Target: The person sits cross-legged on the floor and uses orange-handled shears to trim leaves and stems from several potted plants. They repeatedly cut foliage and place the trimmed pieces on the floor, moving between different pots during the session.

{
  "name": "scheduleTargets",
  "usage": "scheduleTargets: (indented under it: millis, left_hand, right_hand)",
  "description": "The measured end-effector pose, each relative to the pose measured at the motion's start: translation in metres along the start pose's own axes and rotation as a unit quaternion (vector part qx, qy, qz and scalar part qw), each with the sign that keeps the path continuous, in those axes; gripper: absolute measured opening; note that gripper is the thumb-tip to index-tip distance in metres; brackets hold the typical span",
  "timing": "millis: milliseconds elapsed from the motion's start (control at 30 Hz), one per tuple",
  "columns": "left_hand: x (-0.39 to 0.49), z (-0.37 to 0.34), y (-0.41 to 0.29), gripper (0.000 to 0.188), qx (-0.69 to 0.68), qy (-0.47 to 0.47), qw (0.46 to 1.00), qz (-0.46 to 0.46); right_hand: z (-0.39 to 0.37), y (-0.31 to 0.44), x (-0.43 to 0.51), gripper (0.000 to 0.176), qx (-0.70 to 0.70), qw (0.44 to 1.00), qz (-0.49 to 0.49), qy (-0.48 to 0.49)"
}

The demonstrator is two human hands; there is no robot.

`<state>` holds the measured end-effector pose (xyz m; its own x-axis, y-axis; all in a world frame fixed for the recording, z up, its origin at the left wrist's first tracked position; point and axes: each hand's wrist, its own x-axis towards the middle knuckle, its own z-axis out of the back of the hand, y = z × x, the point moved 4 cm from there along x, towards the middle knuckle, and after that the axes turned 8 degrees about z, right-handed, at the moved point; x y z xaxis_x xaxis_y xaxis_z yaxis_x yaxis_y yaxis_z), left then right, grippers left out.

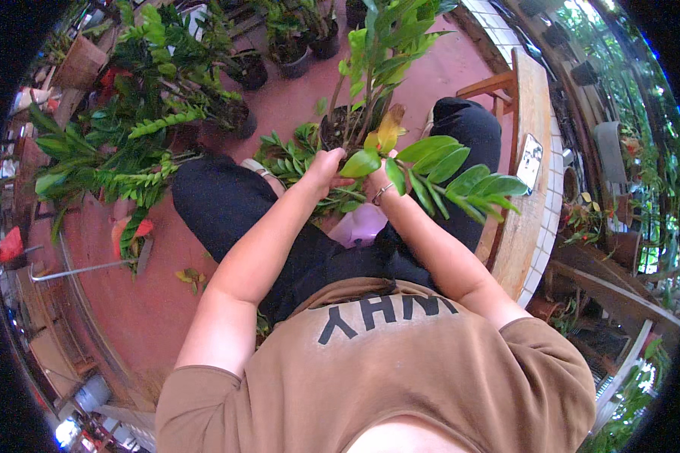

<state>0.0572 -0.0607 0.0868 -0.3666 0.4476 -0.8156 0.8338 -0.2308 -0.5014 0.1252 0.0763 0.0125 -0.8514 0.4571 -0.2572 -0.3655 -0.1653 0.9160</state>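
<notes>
A tall ZZ plant stands in a dark plastic pot (333,129) between my knees. My left hand (326,170) is at the pot's near side, thumb by the rim and fingers curled below it. Close by on the right, my right hand (381,172), with a bracelet at the wrist, is largely hidden by leaves; its grip cannot be made out. Over it hang a yellow-brown leaf (390,130) and a leafy green stem (436,164). Cut green stems (289,150) lie beneath and beside the pot. A purple plastic object (361,225) is between my thighs.
Several potted plants (294,62) stand ahead and at the left on the red floor (300,93). A wooden bench (524,238) at my right bears a phone (530,161). A metal rod frame (82,270) and fallen leaves (191,277) are at the left.
</notes>
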Motion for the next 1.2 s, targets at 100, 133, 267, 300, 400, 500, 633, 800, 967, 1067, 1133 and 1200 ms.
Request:
scheduleTargets:
  millis: [100, 133, 267, 300, 400, 500, 633, 800, 967, 1067, 1133, 1200]
  left_hand:
    - [0.017, 0.022, 0.008, 0.025, 0.038, -0.059, 0.998, -0.005]
    - [0.023, 0.025, 0.012, 0.019, -0.047, -0.087, 0.994, -0.035]
    - [0.045, 0.066, 0.0, 0.017, 0.015, -0.127, 0.991, -0.041]
    - [0.044, 0.08, -0.009, 0.016, 0.076, -0.092, 0.986, -0.113]
    - [0.028, 0.102, -0.031, 0.015, 0.356, -0.106, 0.837, -0.401]
    - [0.022, 0.115, -0.036, 0.015, 0.253, -0.094, 0.863, -0.427]
    - [0.033, 0.126, -0.035, 0.014, 0.189, -0.156, 0.943, -0.226]
    - [0.014, 0.121, -0.042, 0.019, 0.337, -0.161, 0.863, -0.34]
    - [-0.009, 0.11, -0.045, 0.02, 0.37, -0.177, 0.82, -0.399]
    - [0.004, 0.11, -0.032, 0.02, 0.003, -0.195, 0.973, -0.123]
    - [-0.004, 0.104, -0.031, 0.022, 0.021, -0.226, 0.968, -0.11]
    - [-0.013, 0.098, -0.034, 0.022, 0.018, -0.194, 0.976, -0.096]
  right_hand:
    - [-0.006, 0.008, -0.015, 0.035, 0.162, 0.985, 0.006, 0.066]
    - [-0.002, 0.018, -0.017, 0.035, 0.166, 0.983, 0.043, 0.069]
    - [0.009, 0.065, -0.016, 0.024, 0.355, 0.929, 0.016, 0.099]
    - [0.018, 0.076, -0.017, 0.026, 0.314, 0.943, 0.013, 0.11]
    - [0.045, 0.111, -0.032, 0.034, 0.04, 0.985, 0.079, 0.147]
    - [0.062, 0.145, -0.049, 0.047, -0.209, 0.943, 0.178, 0.188]
    - [0.058, 0.179, -0.061, 0.047, -0.245, 0.891, 0.324, 0.204]
    - [0.044, 0.186, -0.059, 0.043, -0.252, 0.869, 0.361, 0.226]
    - [0.041, 0.19, -0.06, 0.036, -0.285, 0.858, 0.362, 0.229]
    - [0.042, 0.194, -0.062, 0.035, -0.299, 0.848, 0.36, 0.247]
    - [0.044, 0.194, -0.065, 0.034, -0.309, 0.847, 0.356, 0.244]
    - [0.047, 0.192, -0.066, 0.034, -0.306, 0.856, 0.341, 0.239]
